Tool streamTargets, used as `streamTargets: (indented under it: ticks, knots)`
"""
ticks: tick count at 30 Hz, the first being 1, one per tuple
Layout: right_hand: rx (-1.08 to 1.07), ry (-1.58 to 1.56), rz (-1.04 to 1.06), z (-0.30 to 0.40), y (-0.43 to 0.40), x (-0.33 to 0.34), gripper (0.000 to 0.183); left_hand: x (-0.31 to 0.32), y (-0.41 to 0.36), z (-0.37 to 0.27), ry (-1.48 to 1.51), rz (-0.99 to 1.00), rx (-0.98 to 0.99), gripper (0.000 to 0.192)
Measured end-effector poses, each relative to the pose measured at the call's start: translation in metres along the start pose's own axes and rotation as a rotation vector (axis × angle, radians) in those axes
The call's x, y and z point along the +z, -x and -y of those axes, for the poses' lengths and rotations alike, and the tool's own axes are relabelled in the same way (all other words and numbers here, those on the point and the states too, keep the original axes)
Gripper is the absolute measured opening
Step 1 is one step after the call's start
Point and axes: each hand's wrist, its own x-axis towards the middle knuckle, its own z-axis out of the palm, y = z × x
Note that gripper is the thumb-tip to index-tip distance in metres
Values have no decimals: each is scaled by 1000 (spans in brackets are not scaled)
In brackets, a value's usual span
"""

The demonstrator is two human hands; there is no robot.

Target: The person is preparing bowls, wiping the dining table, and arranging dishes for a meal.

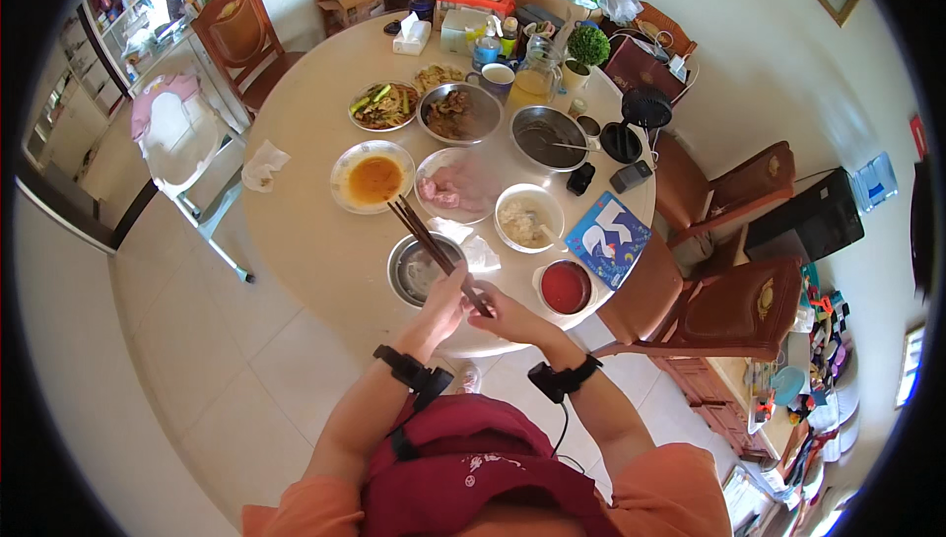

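Observation:
Several dark wooden chopsticks [423, 236] are bunched together between my two hands, slanting up to the left. My left hand [443, 304] is closed around their middle. At their lower end are the fingers of my right hand [504, 313], gripping the bundle. Below the chopsticks, partly covered by them and my left hand, stands a stainless steel bowl [403, 282] with a little whitish residue. Crumpled tissues [484, 255] lie beside it. Farther in are a plate with orange-brown sauce [375, 178] and a plate of pink food pieces [447, 190].
On the right stand a bowl of rice [523, 223] with a spoon, a red-lined bowl [566, 287] and a blue picture book [610, 240]. Behind are several dishes, a steel pot [548, 139] with a spoon and a glass jug [536, 79]. Leather-backed chairs [732, 308] flank the round table [310, 256].

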Motion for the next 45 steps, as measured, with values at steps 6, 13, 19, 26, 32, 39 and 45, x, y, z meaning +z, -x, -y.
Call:
streamTargets:
  ticks: [6,13,19,26,32,39,45]
  knots:
    - [118,49,-86,-1,-26,25,29,-23,13,-30,-488,32,173,35]
    - [163,-283,-514,-12,-7,37,21,-129,-8,-49,-894,-228,238,53]
    - [199,-378,-782,-12,14,55,12,-140,-33,-52,-639,174,-226,50]
    - [220,-374,-830,-10,38,76,11,-141,-52,-46,-483,251,-349,45]
    - [211,-414,-807,-27,34,67,11,-124,-32,-50,-419,175,-159,47]
    - [148,-378,-605,-12,-7,54,11,-144,24,-120,-104,256,28,36]
    - [145,-394,-301,1,-70,64,17,-208,46,-145,-137,-91,140,35]
